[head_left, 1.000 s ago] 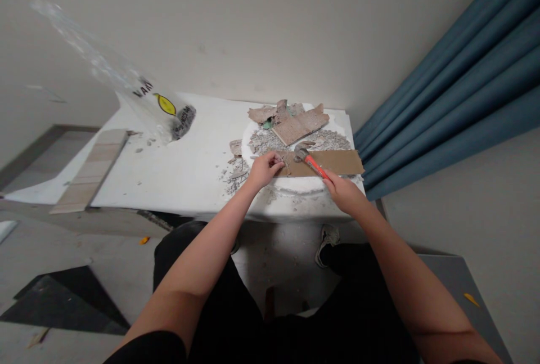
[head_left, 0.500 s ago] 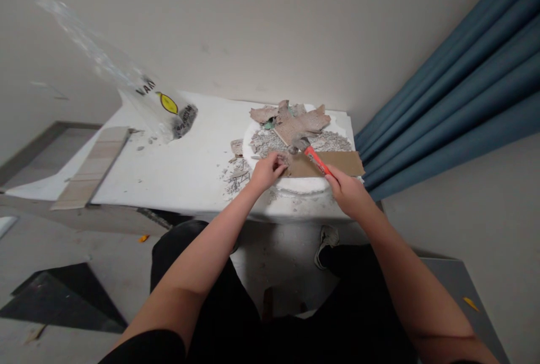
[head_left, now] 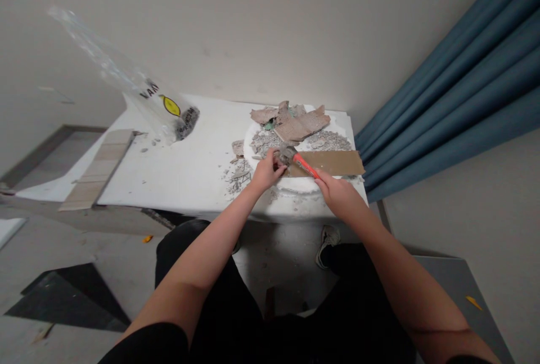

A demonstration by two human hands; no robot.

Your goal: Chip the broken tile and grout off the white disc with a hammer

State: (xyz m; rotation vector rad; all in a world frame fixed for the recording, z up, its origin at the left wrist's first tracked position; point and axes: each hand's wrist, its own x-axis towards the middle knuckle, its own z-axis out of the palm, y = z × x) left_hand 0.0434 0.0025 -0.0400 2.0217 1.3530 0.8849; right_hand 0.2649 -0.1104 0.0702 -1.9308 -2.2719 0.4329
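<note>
My right hand (head_left: 340, 192) is wrapped round the orange-red handle of a hammer (head_left: 305, 165). The grey hammer head is down beside the fingertips of my left hand (head_left: 266, 172). Those fingers are curled and pinched at a small greyish chunk, mostly hidden by the fingers and the hammer head. Beneath both lies a brown cardboard strip (head_left: 333, 163), resting across a round white board (head_left: 295, 185). Grey crushed rubble (head_left: 331, 140) covers part of the board, and larger torn brownish pieces (head_left: 301, 126) are heaped at its back.
Loose crumbs (head_left: 238, 175) are scattered on the white table (head_left: 181, 167) left of the board. A clear plastic bag (head_left: 158, 108) with dark contents stands farther left, near a cardboard piece (head_left: 99, 170). Blue curtains (head_left: 455, 82) hang at the right. Black sheets (head_left: 71, 296) lie on the floor.
The hammer has moved down and to the left, bringing its head close to my left fingertips. My left hand stays in nearly the same place. The view has shifted slightly.
</note>
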